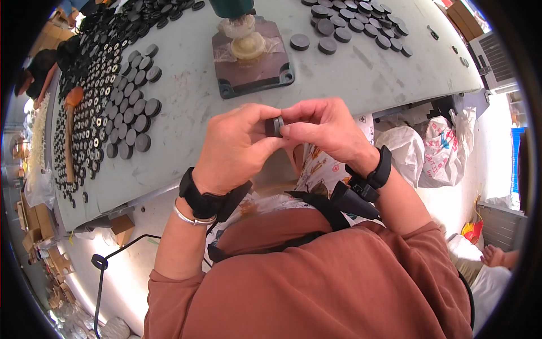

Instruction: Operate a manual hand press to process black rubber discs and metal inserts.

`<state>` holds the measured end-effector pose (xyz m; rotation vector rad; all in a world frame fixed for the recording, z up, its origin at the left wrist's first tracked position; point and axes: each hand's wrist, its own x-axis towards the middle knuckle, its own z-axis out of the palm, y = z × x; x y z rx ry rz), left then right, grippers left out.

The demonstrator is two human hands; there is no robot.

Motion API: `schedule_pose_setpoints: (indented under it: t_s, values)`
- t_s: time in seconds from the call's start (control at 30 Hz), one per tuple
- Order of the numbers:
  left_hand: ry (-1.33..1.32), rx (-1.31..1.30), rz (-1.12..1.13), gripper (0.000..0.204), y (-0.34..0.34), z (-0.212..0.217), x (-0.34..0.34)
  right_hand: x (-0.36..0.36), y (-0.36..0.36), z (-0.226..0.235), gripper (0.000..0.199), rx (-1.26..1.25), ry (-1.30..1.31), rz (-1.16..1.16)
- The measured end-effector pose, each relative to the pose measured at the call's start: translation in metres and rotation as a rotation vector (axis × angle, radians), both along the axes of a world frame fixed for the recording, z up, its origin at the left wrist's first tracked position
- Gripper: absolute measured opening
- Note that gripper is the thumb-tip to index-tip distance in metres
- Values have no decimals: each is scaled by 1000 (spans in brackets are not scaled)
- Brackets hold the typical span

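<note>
Between the fingertips of my left hand point(228, 144) and my right hand point(330, 130) is a small dark grey disc point(275, 126), turned on its edge. It appears to be made of two layers; fingers cover part of it. Both hands are closed on it, thumbs and forefingers meeting around its rim, above the near edge of the table point(186, 107). Just beyond my hands stands a bench press point(248, 65) with a dark base and a pale round die under its green head.
Many grey discs point(130, 107) lie left of the press, beside rows of ring-centred black pieces point(93, 116) and an orange-headed mallet point(73, 99). More grey discs point(361, 22) cover the far right. White sacks point(440, 147) stand below the table at right. Another person's hand point(493, 256) shows at lower right.
</note>
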<state>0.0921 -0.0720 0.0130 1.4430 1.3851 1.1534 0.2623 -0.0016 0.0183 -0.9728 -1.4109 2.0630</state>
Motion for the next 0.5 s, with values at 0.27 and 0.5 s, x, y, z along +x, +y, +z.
schedule_pose_setpoints:
  t_s: [0.27,0.5]
  values:
    - [194,153,22,25,2,-4,7,-8,-11,-12,25,251,-93,-128]
    - [109,261,72,27,0,-10,12,-17,-24,-11,26,475,-224,-234]
